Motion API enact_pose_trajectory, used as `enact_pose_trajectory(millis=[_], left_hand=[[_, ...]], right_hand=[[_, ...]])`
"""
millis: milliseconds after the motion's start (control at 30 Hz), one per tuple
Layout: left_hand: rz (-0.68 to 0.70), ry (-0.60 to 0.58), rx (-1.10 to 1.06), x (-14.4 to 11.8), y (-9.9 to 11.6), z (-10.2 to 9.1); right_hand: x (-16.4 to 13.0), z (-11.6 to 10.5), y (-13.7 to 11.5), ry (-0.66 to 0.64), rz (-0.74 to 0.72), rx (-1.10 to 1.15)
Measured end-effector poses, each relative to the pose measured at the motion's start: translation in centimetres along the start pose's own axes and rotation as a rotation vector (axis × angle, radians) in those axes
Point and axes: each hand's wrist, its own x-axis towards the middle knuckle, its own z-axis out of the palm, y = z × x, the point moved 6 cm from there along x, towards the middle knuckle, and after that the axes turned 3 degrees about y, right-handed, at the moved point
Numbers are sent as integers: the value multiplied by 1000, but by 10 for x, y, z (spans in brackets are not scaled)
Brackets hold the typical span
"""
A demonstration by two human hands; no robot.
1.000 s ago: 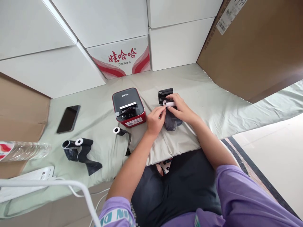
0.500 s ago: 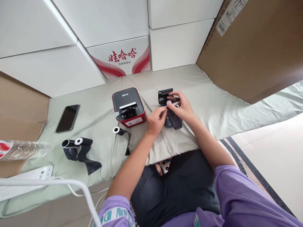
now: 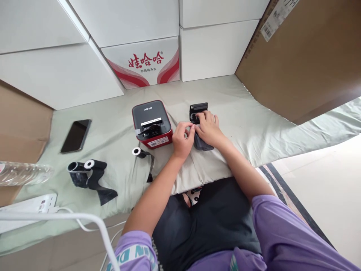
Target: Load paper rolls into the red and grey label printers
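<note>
By the left end of the cloth-covered desk, a clear bottle lies on its side, and a flat white unit with a cable sits at the near left corner. A phone rests farther back. Nearer the front edge, two dark rolls, a wider one and a white-cored one, lie side by side, with a loose dark strip trailing towards that edge. A smaller roll with its own tail lies just in front of the red-and-black printer.

Just right of the printer, the left hand is narrowed, thumb and forefinger tips drawn together; whether anything thin sits between them I cannot tell. Its fingertips are at the left side of the small black device, which is about midway between the desk's front and far edges. The device's long axis runs from front to back, its raised lid at the far end. So the device lies to the right of the left hand and directly beneath the right hand, the nearer one, which comes in from the right, palm down, fingers spread and reaching to the lid. What its palm covers is hidden.
</note>
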Motion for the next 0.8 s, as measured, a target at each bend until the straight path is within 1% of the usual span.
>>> enact_pose_trajectory(millis=[100,167,233,300,367,433,500,567,633,700,767,800], left_hand=[[-10,6,9,-1,-1,0],[-24,2,-12,-1,-2,0],[-33,-26,-47,-2,-2,2],[-33,-87,-70,-4,-3,5],[-29,-161,-68,-5,-3,9],[-22,-203,-55,-5,-4,10],[-30,-176,-41,-4,-5,8],[-46,-105,-34,-4,-7,4],[-62,-64,-41,-5,-10,4],[-86,-75,-58,-7,-15,9],[-148,-118,-83,-11,-24,17],[-195,-145,-99,-13,-29,21]], right_hand=[[2,-11,9,40,15,31],[6,-26,22,114,39,88],[12,-42,34,214,35,160],[20,-50,41,256,2,226],[27,-48,40,199,-29,274],[27,-46,34,136,-42,305],[21,-48,25,119,-53,323],[9,-50,17,95,-79,320],[-3,-50,14,62,-91,302],[-11,-47,22,58,-20,319],[-15,-38,37,45,129,431],[-16,-32,43,14,202,516]])
